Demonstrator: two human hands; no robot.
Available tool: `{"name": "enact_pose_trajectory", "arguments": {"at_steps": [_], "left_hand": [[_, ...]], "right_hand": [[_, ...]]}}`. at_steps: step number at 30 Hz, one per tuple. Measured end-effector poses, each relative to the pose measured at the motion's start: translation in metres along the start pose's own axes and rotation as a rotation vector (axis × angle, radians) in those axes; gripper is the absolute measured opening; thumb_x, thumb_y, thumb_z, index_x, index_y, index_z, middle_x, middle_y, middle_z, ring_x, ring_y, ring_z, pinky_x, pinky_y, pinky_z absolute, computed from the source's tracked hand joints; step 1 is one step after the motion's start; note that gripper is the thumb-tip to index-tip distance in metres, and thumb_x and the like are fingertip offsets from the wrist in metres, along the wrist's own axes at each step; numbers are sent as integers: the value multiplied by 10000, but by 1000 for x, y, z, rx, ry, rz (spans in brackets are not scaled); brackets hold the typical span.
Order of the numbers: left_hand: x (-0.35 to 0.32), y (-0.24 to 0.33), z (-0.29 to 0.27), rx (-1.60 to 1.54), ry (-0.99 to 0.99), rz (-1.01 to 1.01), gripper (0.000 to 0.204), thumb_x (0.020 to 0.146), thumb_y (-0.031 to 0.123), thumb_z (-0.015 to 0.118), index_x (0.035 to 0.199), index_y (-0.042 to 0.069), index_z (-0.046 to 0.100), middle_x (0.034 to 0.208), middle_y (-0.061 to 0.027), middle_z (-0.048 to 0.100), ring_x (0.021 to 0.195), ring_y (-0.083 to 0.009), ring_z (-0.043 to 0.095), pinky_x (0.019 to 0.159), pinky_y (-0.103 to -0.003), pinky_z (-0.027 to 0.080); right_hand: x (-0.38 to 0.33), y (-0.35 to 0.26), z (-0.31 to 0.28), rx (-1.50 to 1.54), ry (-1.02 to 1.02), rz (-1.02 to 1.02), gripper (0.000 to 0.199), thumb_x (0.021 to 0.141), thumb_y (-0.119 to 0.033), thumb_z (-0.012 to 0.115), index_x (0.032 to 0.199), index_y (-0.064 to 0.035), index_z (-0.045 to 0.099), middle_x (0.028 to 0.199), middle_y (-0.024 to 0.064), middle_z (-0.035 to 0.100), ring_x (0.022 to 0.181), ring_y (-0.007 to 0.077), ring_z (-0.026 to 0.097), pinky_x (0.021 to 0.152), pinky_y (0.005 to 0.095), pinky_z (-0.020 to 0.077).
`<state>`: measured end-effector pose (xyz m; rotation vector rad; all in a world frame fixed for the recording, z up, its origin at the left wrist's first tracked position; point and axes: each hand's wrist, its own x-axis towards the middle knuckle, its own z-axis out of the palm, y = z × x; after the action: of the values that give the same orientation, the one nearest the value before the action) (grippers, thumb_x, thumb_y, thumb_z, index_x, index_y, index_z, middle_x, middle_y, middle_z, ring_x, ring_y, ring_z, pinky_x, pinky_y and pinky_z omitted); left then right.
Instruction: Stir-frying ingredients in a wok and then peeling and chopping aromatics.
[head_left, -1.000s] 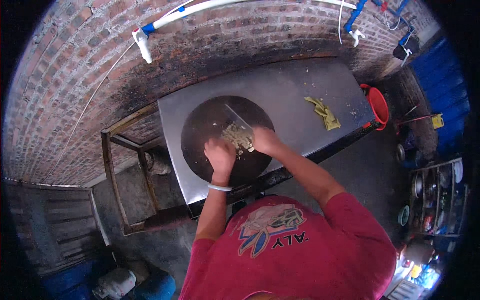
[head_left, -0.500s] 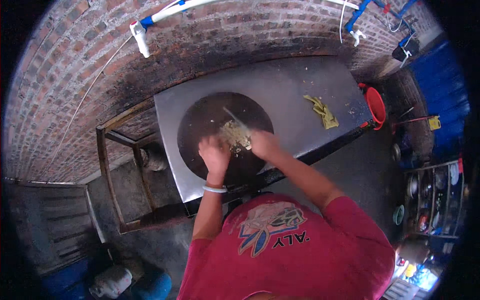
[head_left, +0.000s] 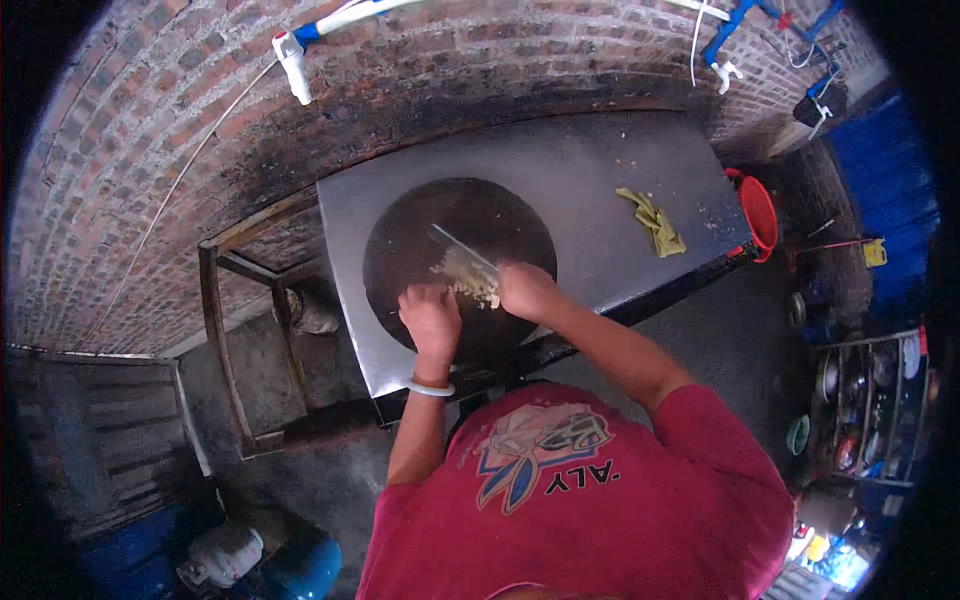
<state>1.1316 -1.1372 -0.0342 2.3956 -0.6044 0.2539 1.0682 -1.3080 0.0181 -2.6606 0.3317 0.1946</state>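
A dark round chopping board (head_left: 400, 240) lies on the metal-topped table. Pale, finely chopped food (head_left: 470, 275) is heaped near its middle, in small bits. My right hand (head_left: 526, 293) is wrapped round the handle of a knife (head_left: 462, 244). Its blade points away to the far left, over the far side of the heap. My left hand (head_left: 431, 318), with a white bangle at the wrist, rests by the heap's near left edge. Its fingers are curled, and whatever is under them is hidden.
A crumpled yellow-green cloth (head_left: 655, 222) lies on the metal tabletop (head_left: 590, 160), with scattered crumbs nearby. A red bucket (head_left: 759, 218) stands off the table's right end. To the left is a bare wooden frame (head_left: 212, 300). A brick wall (head_left: 400, 90) with pipes and taps runs behind.
The knife blade has swung slightly left and shows more sharply. My left hand's fingers are more curled. The whole view has shifted slightly.
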Motion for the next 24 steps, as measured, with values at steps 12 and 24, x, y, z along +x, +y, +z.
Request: {"name": "enact_pose_trajectory", "arguments": {"at_steps": [12,24], "left_hand": [[9,11,14,126,-11,56,91,706,167,685,774,117,651,880,-79,548,870,-311,514,703,-460,432],[6,4,27,134,24,70,92,698,162,675,777,122,652,877,-91,554,859,-317,522,699,-451,437]], "right_hand": [[-4,-11,14,30,-40,-24,226,793,-118,478,925,30,585,769,242,627,733,407,632,677,513,495],[3,-10,-3,28,-10,38,191,774,-96,490,878,33,586,790,249,628,760,407,632,699,507,494]]}}
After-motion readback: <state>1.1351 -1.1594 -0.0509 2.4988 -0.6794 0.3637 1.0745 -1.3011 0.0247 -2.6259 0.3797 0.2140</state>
